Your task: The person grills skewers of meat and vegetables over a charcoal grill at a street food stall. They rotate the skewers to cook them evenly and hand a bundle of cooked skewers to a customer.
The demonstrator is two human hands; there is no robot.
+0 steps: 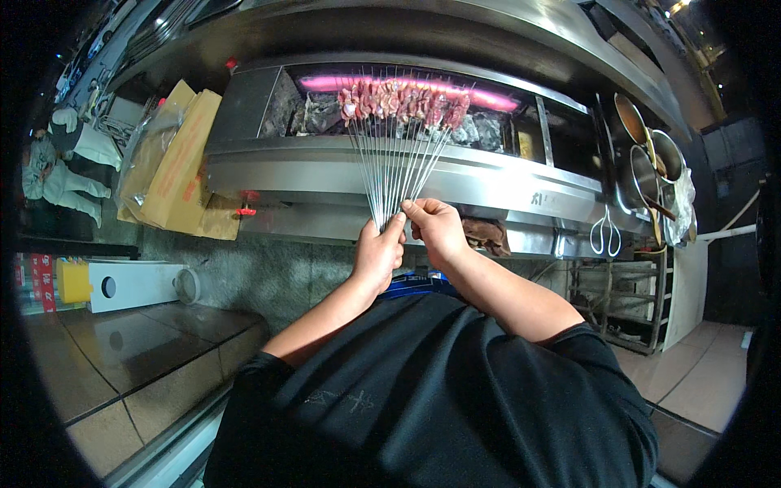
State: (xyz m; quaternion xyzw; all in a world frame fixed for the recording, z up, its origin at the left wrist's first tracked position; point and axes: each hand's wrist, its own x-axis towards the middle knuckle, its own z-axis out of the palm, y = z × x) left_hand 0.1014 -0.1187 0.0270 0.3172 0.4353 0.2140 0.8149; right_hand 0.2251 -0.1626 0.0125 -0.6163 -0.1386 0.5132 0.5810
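A fan of metal skewers (396, 165) spreads over the front of a steel charcoal grill (274, 174). My left hand (378, 253) is closed around their gathered lower ends. My right hand (436, 226) pinches skewer ends at the right side of the bunch between thumb and fingers. Pieces of raw meat (390, 100) are threaded on the far part of the skewers, above the grill trough. Grey and black charcoal (485, 131) lies beneath them, and a pink glow runs along the back of the trough.
Cardboard (183, 177) with clear plastic stands left of the grill. Metal pots (665, 152) with utensils are at its right end. Scissors (606, 235) hang at the front edge, right of a brown cloth (486, 236). A person (55, 177) sits far left. A steel hood (366, 30) overhangs the grill.
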